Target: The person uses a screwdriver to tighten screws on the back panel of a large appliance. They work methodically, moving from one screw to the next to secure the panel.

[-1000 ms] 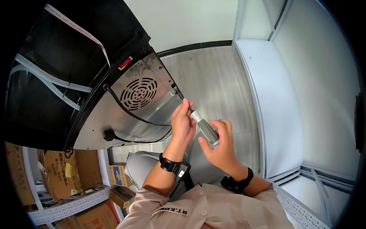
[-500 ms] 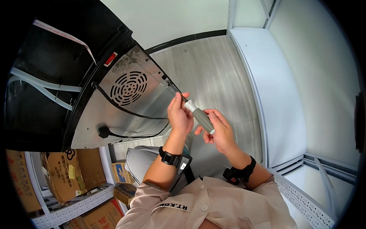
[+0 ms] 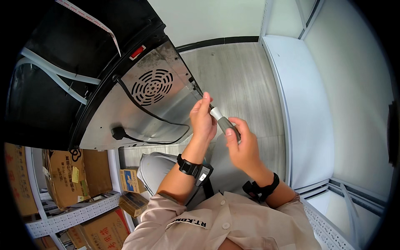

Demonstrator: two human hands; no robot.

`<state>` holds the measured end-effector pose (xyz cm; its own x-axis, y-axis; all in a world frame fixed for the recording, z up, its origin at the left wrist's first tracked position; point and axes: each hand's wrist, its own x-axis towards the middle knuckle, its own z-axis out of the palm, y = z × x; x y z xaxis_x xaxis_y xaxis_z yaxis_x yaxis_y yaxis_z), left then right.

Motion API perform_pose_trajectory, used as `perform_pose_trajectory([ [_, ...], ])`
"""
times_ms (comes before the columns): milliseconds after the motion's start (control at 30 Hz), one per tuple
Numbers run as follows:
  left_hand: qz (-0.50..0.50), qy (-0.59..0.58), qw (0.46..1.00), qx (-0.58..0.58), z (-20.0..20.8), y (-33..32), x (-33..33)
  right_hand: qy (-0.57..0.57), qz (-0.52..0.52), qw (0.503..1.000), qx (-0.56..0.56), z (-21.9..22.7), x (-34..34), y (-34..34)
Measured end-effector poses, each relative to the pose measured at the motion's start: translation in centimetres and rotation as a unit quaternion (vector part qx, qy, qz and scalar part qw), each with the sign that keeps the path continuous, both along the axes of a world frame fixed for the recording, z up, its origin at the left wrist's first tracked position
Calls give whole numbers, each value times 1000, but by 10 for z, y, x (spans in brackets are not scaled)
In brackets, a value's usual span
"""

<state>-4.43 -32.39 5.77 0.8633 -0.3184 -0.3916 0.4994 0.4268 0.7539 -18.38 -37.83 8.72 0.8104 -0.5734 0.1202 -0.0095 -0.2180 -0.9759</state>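
Observation:
A screwdriver (image 3: pixel 225 122) with a grey handle and a white collar slants from my right hand up toward the edge of a metal panel (image 3: pixel 111 107). My right hand (image 3: pixel 245 146) is closed round the handle's rear end. My left hand (image 3: pixel 202 121) is closed round the thin shaft, just ahead of the collar. The tip reaches the panel's right edge near a small bracket, but its exact contact is too small to make out. The panel has a round vent grille (image 3: pixel 152 87) and belongs to a black appliance (image 3: pixel 137 25) that lies tilted.
A black power cord (image 3: pixel 143 111) with a plug (image 3: pixel 118 133) hangs across the panel. A red switch (image 3: pixel 137 52) and pale hoses (image 3: pixel 62 66) are on the appliance. Cardboard boxes (image 3: pixel 98 173) fill a shelf (image 3: pixel 83 216) at lower left; a white shelf board (image 3: pixel 298 108) stands right.
The appliance appears shifted right and slightly up in the picture as the view moved. My right fingers have closed more tightly over the handle's end. My left hand still holds the shaft.

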Motion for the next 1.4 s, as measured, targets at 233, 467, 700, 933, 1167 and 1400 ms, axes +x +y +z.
perform_pose_trajectory([
  [233,-48,-34,997,-46,4,9,-2,57,83,896,432,9,1,-28],
  [467,-21,-5,999,-24,7,3,3,-91,-58,954,-279,-3,1,-8],
  [700,-24,-3,1000,11,7,0,6,35,1,988,149,-1,6,-15],
  [933,-73,0,994,-82,4,11,7,57,89,840,533,0,3,-34],
  [1167,-55,-20,998,-19,2,7,8,59,45,985,157,6,5,-23],
  [1400,-38,-22,999,-16,2,7,11,-47,-2,960,-277,5,1,-10],
])
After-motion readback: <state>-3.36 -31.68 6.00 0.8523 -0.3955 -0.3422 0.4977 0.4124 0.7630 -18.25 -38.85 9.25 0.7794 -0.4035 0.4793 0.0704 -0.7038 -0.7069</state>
